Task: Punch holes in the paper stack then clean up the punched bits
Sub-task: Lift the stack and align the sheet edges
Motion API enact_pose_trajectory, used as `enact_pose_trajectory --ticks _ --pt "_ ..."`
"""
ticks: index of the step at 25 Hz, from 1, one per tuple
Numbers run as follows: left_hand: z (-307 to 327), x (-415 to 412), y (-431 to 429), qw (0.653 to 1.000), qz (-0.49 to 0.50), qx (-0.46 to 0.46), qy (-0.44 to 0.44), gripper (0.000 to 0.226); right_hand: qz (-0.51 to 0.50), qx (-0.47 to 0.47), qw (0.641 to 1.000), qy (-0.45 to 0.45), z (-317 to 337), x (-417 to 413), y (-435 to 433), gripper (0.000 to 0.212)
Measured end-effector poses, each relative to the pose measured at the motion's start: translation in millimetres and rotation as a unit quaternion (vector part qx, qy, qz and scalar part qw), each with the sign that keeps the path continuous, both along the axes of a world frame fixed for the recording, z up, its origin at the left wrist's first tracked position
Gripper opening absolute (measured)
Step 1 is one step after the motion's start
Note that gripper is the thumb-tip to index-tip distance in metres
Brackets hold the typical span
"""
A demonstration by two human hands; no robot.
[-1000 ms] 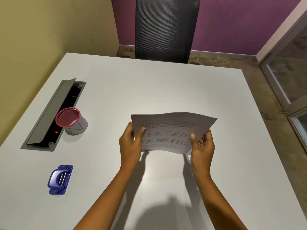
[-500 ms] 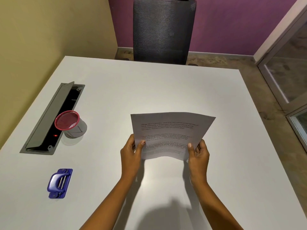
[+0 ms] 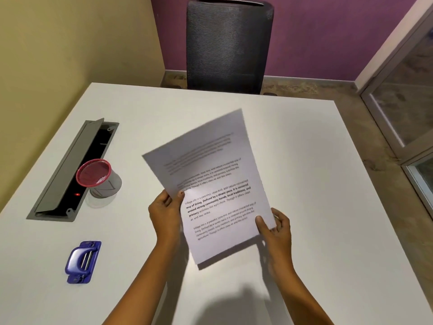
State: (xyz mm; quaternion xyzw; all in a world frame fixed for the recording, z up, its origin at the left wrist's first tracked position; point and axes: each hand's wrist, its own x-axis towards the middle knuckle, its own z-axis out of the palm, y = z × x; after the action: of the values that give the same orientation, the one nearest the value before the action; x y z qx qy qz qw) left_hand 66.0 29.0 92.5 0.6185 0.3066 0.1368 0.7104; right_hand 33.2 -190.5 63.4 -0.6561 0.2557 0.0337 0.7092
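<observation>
Both hands hold a printed paper stack above the middle of the white table. The stack is tilted, its long side running up and to the right, text facing me. My left hand pinches its left edge with the thumb on top. At the lower right edge my right hand grips it, thumb on the page. A blue hole punch lies on the table to the lower left, well apart from both hands.
A red mesh cup stands left of the paper beside an open grey cable hatch set in the table. A dark mesh chair stands at the far edge. A glass door is at right.
The stack has turned from lying wide across to standing lengthwise and tilted, now closer to me. My left hand rose along its left edge; my right hand dropped to the lower right.
</observation>
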Motion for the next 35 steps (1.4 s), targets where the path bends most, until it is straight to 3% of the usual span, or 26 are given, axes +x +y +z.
enact_pose_trajectory --ticks 3,4,6,9,13,14,17,19,21,27,35 --pt "-3.2 0.2 -5.0 0.997 0.020 -0.068 0.006 0.032 0.024 0.144 0.989 0.012 -1.2 -7.5 6.1 0.089" --pt "-3.7 -1.2 -9.1 0.996 0.022 -0.085 0.006 0.032 0.045 0.162 0.986 0.003 0.2 -8.6 10.3 0.091" --pt "-4.4 -5.1 -17.4 0.993 0.015 -0.114 0.008 0.033 0.052 0.156 0.986 -0.019 2.5 -7.3 17.6 0.080" --pt "-7.4 -4.2 -12.6 0.984 -0.032 -0.175 -0.015 0.026 0.006 0.106 0.994 -0.029 12.7 3.8 15.5 0.040" --pt "-1.6 9.3 34.2 0.969 -0.092 -0.223 -0.050 0.019 0.008 -0.005 0.998 -0.058 26.7 15.0 -3.5 0.022" --pt "1.4 12.0 50.0 0.974 -0.110 -0.192 -0.055 0.025 0.010 -0.025 0.998 -0.063 28.3 17.1 -9.1 0.019" --pt "12.6 16.8 82.9 0.973 -0.229 0.038 -0.014 0.031 0.017 -0.098 0.993 -0.065 29.3 24.7 -23.1 0.013" --pt "17.9 19.9 84.0 0.955 -0.272 0.119 0.003 0.017 0.018 -0.117 0.990 -0.069 28.9 29.6 -27.0 0.012" --pt "21.4 21.7 74.4 0.951 -0.255 0.172 -0.010 0.017 0.007 -0.122 0.989 -0.079 27.1 33.0 -27.4 0.011" --pt "10.7 7.7 40.0 0.975 -0.126 0.177 -0.043 0.026 -0.064 -0.093 0.988 -0.110 21.4 40.5 -17.4 0.017" --pt "-9.6 -11.0 20.1 0.983 -0.099 0.154 -0.002 0.022 -0.059 -0.079 0.990 -0.100 3.7 35.5 -21.3 0.027"
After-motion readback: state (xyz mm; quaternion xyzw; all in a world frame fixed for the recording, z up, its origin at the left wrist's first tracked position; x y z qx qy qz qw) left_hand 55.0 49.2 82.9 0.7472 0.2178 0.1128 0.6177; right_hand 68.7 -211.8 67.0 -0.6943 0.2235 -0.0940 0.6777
